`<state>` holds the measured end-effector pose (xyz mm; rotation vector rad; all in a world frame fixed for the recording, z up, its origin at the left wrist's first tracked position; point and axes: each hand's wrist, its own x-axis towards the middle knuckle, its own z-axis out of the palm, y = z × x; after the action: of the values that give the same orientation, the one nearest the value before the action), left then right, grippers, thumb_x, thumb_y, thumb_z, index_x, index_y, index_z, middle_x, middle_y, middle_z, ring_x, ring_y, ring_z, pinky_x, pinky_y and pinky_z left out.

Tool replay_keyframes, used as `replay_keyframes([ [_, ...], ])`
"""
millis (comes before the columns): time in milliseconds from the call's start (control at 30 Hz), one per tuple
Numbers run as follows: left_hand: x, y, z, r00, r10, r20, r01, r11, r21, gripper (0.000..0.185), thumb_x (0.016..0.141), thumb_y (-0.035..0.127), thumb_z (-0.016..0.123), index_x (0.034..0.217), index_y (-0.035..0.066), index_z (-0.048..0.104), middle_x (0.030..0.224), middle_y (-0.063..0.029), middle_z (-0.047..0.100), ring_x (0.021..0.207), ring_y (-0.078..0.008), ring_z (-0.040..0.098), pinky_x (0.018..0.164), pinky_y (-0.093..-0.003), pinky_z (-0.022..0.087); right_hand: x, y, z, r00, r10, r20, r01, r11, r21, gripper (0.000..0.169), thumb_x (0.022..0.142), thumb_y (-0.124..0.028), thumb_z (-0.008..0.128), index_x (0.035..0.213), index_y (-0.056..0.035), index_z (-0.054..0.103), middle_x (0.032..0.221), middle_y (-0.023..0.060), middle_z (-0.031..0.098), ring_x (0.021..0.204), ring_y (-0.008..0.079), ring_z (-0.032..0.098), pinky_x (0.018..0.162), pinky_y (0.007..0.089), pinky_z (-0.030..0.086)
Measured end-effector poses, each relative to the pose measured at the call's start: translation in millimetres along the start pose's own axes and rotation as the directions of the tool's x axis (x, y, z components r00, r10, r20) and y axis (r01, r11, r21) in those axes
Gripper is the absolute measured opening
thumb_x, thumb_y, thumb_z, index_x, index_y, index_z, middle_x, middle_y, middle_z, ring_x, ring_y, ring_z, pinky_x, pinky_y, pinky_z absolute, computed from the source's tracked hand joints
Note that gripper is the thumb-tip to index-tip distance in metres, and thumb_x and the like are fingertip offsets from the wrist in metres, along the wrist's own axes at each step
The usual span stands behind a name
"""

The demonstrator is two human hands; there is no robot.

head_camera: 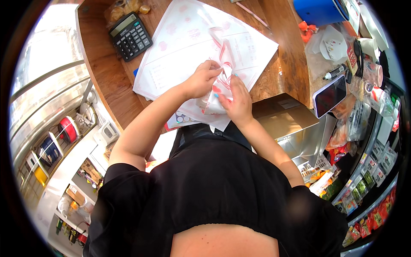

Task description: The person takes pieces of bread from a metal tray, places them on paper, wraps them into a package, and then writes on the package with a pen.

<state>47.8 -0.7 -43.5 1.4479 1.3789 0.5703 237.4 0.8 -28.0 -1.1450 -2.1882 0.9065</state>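
Note:
A white paper package with red print [221,93] lies between my two hands, over large printed paper sheets [179,48] on the wooden desk. My left hand [204,78] pinches the twisted paper at the package's upper left. On its right side my right hand [236,99] presses the paper, the thumb across its face and the fingers along its edge. A twisted strip of the same paper runs up away from the hands. What the paper wraps is hidden.
A black calculator [130,37] rests at the desk's left. A pink pen [253,14] lies beyond the sheets. On the right are a smartphone [329,96], a marker [334,72], a plastic bottle [380,99] and a blue container [321,11]. An open cardboard box [282,115] stands by my right forearm.

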Motion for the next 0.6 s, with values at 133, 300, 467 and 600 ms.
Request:
replay_keyframes([
  [133, -2, -9, 7, 0.996, -0.013, -0.086, 0.009, 0.999, -0.046, 0.026, 0.087, 0.006, 0.047, 0.106, -0.002, 0.063, 0.109, -0.0184, 0.054, 0.107, -0.0338, 0.049, 0.092, -0.0387, 0.040, 11, 6, -5, 0.991, -0.015, 0.136, 0.012, 1.000, 0.023, 0.055, 0.077, -0.032, 0.070, 0.116, 0.0046, 0.055, 0.114, 0.0225, 0.059, 0.108, 0.0404, 0.055, 0.093, 0.0460, 0.043],
  [300, -8, 5, 9, 0.928, 0.049, -0.369, -0.070, 0.996, -0.045, 0.020, 0.090, 0.009, 0.046, 0.095, -0.004, 0.061, 0.092, -0.0184, 0.057, 0.088, -0.0344, 0.054, 0.078, -0.0388, 0.044, 31, 14, -16, 0.948, -0.014, 0.317, -0.004, 0.999, 0.053, 0.048, 0.072, -0.034, 0.072, 0.105, 0.0008, 0.062, 0.103, 0.0168, 0.064, 0.098, 0.0343, 0.059, 0.085, 0.0446, 0.046],
  [467, -9, 3, 10, 0.877, -0.037, -0.480, 0.027, 0.999, -0.027, 0.026, 0.097, 0.016, 0.043, 0.082, -0.002, 0.053, 0.078, -0.0158, 0.057, 0.071, -0.0314, 0.053, 0.065, -0.0371, 0.043, 54, 9, -14, 0.885, 0.193, 0.425, -0.215, 0.977, 0.004, 0.041, 0.076, -0.037, 0.069, 0.099, -0.0033, 0.067, 0.084, 0.0176, 0.065, 0.083, 0.0353, 0.062, 0.074, 0.0434, 0.049],
  [600, -2, -8, 9, 0.891, -0.170, -0.421, 0.120, 0.983, -0.141, 0.028, 0.096, 0.019, 0.044, 0.079, -0.003, 0.051, 0.078, -0.0232, 0.054, 0.072, -0.0404, 0.052, 0.067, -0.0454, 0.042, 78, 8, -5, 0.741, 0.385, 0.550, -0.403, 0.910, -0.093, 0.035, 0.081, -0.039, 0.064, 0.093, -0.0062, 0.070, 0.078, 0.0197, 0.066, 0.079, 0.0359, 0.064, 0.072, 0.0439, 0.050],
])
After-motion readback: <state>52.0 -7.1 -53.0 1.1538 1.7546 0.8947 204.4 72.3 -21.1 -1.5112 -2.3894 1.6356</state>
